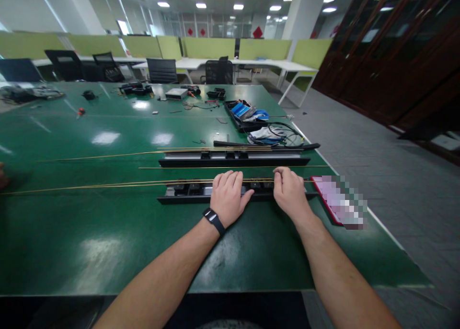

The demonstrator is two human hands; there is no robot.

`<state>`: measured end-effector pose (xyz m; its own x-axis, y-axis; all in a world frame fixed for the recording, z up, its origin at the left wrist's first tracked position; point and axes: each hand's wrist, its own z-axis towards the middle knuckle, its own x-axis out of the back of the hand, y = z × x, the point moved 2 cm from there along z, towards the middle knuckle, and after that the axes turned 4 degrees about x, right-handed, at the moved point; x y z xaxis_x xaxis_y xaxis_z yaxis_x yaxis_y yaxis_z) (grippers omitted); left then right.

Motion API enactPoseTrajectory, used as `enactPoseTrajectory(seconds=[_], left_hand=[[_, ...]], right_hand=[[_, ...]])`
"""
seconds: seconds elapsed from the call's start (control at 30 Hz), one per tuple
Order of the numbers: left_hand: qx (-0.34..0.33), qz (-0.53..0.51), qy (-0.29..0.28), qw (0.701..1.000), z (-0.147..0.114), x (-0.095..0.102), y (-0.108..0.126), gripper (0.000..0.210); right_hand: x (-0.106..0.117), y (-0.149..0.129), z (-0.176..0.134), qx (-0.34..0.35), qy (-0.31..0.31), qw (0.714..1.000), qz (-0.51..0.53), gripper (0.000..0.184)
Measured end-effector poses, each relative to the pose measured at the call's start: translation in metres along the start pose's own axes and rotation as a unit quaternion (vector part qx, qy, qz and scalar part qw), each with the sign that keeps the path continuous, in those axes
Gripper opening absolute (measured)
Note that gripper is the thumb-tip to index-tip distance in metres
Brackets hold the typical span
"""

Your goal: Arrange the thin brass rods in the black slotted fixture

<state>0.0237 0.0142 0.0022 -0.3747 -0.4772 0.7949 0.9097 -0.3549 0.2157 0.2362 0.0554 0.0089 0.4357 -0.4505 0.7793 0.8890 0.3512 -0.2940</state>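
Observation:
My left hand [228, 194], with a dark watch on its wrist, lies across the near black rail [194, 201]. Its fingers bend over the far side and the thumb stretches along the near edge, gripping the rail. Thin gold-coloured rods [108, 185] run lengthwise over this rail, pass by my left hand and reach far left. At the rail's right part, my right hand [290, 192] has thumb and forefinger pinched at the rods; the exact contact is hidden by the fingers. Dark blocks [194, 188] sit inside the rail's channel.
Beyond lies a second black rail [233, 163] with more rods; a single rod [172, 168] lies between the rails. A red-edged, blurred flat object [332, 202] is at right. Farther back are a black tray [237, 123] and gloves [266, 135]. Another person's hand [3, 176] shows at far left.

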Motion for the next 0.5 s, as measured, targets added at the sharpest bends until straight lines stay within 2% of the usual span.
enactPoseTrajectory(seconds=[0.07,0.3,0.5], left_hand=[[-0.001,0.001,0.001,1.000,0.000,0.000,0.000,0.050],[0.000,0.000,0.001,1.000,0.001,0.002,-0.001,0.052],[-0.003,-0.006,0.001,1.000,0.000,0.001,-0.002,0.050]], right_hand=[[0.002,-0.001,0.000,0.008,0.000,1.000,-0.003,0.030],[0.008,0.009,0.002,-0.054,0.000,0.997,-0.056,0.029],[0.001,-0.004,0.000,0.004,-0.018,1.000,-0.018,0.030]])
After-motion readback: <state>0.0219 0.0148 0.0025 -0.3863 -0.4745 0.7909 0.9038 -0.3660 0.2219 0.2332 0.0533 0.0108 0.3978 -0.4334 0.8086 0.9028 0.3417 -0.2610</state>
